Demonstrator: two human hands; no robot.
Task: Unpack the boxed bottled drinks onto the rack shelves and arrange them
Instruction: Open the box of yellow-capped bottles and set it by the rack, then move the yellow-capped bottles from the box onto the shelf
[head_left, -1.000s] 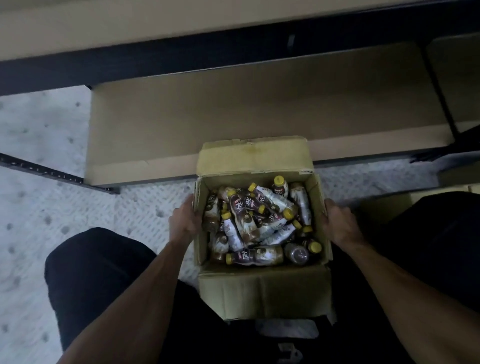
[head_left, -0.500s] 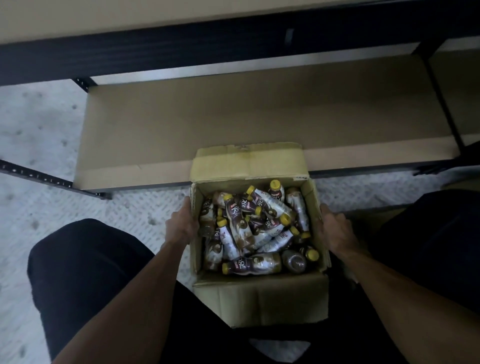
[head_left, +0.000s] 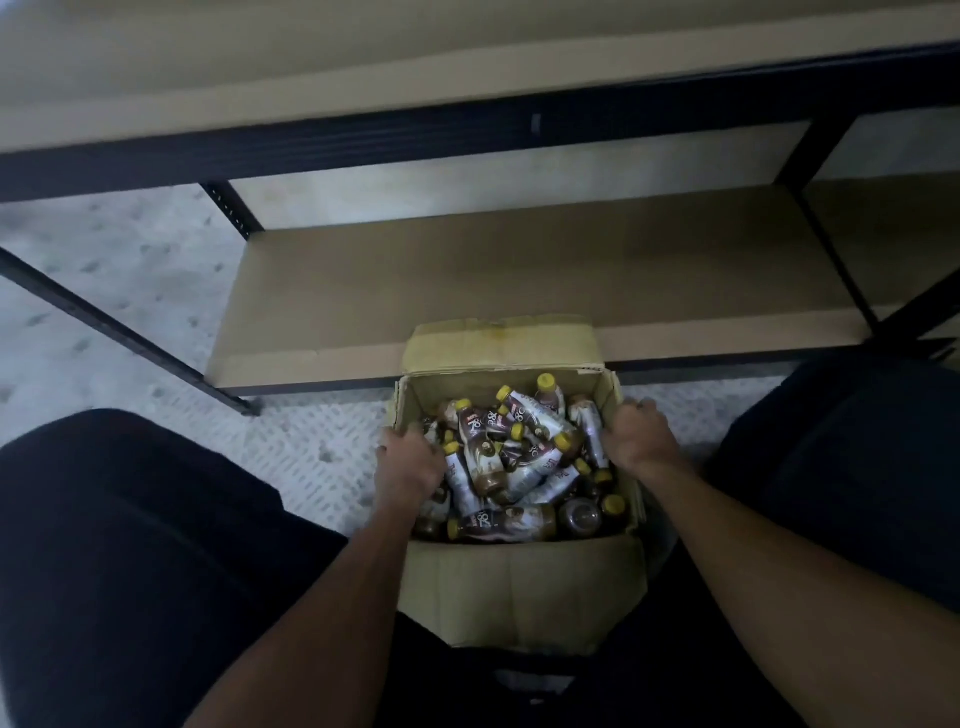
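Dark metal rack (head_left: 415, 140) across top; its lower shelf (head_left: 519, 270), brown board, just behind box. Pale patterned floor (head_left: 130, 270) below. Legs in dark trousers (head_left: 130, 545) at both sides. Open cardboard box (head_left: 519, 587) on floor between legs, far flap toward shelf. Left hand (head_left: 410, 467) grips left wall of box, fingers curled together over rim. Right hand (head_left: 636, 436) grips right wall in same way. Bottles (head_left: 498, 467) with yellow caps lie heaped inside box

A dark-framed rack (head_left: 363, 140) with tan shelves (head_left: 519, 270) is set on a pale floor (head_left: 130, 270) embossed with small dashes. The scene is dimly lit.
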